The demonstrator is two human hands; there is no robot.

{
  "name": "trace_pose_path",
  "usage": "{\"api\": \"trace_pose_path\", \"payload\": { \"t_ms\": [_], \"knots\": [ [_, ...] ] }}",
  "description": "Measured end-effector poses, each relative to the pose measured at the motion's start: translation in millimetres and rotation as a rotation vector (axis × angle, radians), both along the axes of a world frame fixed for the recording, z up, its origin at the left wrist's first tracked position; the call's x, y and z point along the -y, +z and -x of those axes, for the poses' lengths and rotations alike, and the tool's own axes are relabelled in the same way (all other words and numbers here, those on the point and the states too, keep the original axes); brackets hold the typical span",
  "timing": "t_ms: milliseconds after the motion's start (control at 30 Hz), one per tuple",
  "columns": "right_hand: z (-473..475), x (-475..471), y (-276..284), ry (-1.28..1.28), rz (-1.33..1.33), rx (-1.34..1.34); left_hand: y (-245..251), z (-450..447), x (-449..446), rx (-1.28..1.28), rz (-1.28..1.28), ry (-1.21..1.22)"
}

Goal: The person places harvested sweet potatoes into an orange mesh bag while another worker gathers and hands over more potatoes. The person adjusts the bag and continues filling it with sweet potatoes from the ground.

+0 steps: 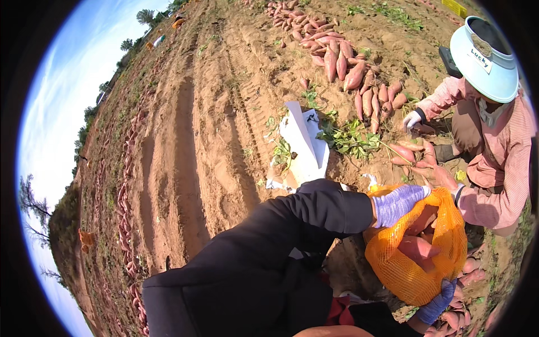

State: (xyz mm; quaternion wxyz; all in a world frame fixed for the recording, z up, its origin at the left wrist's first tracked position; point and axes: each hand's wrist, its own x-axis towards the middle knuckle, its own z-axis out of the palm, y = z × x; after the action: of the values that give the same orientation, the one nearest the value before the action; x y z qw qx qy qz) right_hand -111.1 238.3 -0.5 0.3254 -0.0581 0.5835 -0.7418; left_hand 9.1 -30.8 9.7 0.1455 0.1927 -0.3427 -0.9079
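Note:
An orange mesh bag with several sweet potatoes inside stands open-mouthed at the lower right. My left hand, in a light purple knit glove, grips its upper rim. Lower down, my right hand, in a darker blue-purple glove, holds the bag's lower side; its fingers are partly hidden. Across the bag crouches a co-worker in a pink striped shirt and light blue visor hat. One gloved hand of theirs is near the soil, the other is by the bag's rim, beside a sweet potato, mostly hidden.
A long row of sweet potatoes lies on the furrowed soil; more lie below the bag. White sheets and green vines are near my left arm. A yellow crate stands at the upper right.

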Motion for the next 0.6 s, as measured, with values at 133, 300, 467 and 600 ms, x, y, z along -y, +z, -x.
{"api": "trace_pose_path", "payload": {
  "t_ms": [133,300,467,600],
  "knots": [
    [-9.6,-27.8,13.9,-0.016,-0.018,-0.149,13.7,1.6,2.9,-0.102,-0.161,-0.087],
    [42.7,-44.2,-12.4,-0.255,-0.068,0.063,4.8,11.0,0.9,-0.052,0.125,-0.091],
    [52.9,-51.6,-44.1,-0.152,-0.071,0.076,-7.9,18.3,-8.7,-0.037,0.052,-0.067],
    [45.0,-38.1,-27.7,-0.161,0.034,0.224,-10.8,15.9,-9.1,-0.031,-0.031,-0.064]
  ]
}}
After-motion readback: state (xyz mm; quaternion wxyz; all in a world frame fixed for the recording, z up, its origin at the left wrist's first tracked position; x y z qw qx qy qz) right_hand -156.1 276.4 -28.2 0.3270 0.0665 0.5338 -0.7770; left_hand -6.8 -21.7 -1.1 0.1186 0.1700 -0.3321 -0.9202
